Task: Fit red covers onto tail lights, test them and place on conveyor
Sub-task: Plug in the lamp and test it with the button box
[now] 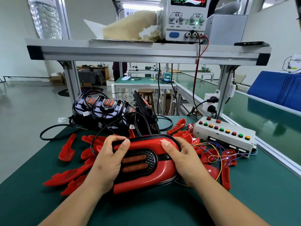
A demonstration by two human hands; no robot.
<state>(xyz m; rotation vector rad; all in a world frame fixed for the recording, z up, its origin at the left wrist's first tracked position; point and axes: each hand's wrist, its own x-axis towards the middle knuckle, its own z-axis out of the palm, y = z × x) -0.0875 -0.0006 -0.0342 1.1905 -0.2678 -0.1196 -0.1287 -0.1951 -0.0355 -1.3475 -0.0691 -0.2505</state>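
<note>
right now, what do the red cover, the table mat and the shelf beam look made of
Red cover on the tail light: glossy moulded plastic, highlights along its curves. Table mat: likely rubber or vinyl, matte green, no glare. Shelf beam: probably extruded aluminium, silver with a lengthwise slot.

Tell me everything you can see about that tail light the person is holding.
The tail light is a glossy, plastic-looking, black-rimmed oval: a red cover curving in a U around a black textured centre with two unlit orange bars. It faces up over the green mat, the left hand and right hand gripping its ends, thumbs pressed on the top edge.
</note>
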